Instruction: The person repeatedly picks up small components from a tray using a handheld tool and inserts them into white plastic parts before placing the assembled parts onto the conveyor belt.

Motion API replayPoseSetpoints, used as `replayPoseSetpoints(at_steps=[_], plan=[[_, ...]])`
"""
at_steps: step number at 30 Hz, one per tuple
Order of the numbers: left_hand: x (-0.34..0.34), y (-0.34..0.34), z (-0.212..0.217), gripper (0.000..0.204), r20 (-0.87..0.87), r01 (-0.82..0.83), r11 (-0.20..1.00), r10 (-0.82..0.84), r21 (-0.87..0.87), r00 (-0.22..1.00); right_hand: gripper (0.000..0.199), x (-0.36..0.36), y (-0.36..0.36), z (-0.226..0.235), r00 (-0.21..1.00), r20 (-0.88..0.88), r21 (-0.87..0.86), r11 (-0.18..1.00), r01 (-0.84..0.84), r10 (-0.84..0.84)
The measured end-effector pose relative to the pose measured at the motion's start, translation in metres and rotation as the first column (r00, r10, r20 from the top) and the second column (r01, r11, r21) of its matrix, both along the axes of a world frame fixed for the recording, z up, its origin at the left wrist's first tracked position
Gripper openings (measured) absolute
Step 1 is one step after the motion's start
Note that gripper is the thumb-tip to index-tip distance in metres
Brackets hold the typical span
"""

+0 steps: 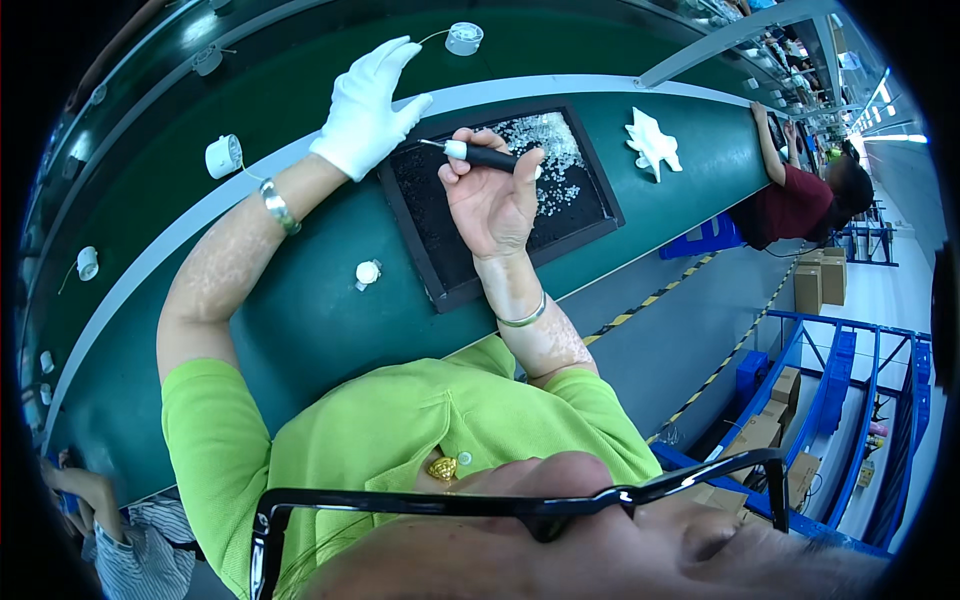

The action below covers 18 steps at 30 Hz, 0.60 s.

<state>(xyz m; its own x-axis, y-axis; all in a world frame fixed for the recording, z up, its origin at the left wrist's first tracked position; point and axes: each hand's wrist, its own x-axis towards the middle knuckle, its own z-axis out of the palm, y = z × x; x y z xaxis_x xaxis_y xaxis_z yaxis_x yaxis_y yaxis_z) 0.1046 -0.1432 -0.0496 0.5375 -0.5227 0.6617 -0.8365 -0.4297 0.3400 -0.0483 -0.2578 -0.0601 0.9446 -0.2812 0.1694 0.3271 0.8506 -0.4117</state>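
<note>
My left hand wears a white glove and reaches over the pale rail at the belt's edge. Its fingers are spread, with nothing in them. Just beyond its fingertips a round white part with a thin wire lies on the green belt. My bare right hand is closed around a black-handled pen-like tool with a white collar and a thin metal tip pointing left. Below that hand is a black tray, where many small clear pieces are heaped toward the far right.
More round white parts with wires, one of them a larger part, sit along the belt. A small white part is left of the tray; a crumpled white glove lies right of it. A co-worker is at the far right, near blue shelving.
</note>
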Motion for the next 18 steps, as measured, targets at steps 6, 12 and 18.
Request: replayPoseSetpoints(at_steps=[6,12,18], plan=[[0.064,-0.066,-0.011,0.079,0.178,-0.19,0.906,0.13,0.378,0.975,0.057,0.004,-0.001,-0.008,0.993,0.0,0.081,0.989,-0.121,0.121],[0.095,-0.112,-0.032,0.081,-0.312,-0.105,0.893,0.26,0.439,0.914,0.051,0.006,-0.004,-0.01,0.983,0.036,0.08,0.98,-0.182,0.18],[0.094,-0.105,-0.034,0.056,-0.44,-0.141,0.94,0.274,0.312,0.855,0.051,0.007,-0.003,-0.009,0.977,0.009,0.096,0.972,-0.214,0.214]])
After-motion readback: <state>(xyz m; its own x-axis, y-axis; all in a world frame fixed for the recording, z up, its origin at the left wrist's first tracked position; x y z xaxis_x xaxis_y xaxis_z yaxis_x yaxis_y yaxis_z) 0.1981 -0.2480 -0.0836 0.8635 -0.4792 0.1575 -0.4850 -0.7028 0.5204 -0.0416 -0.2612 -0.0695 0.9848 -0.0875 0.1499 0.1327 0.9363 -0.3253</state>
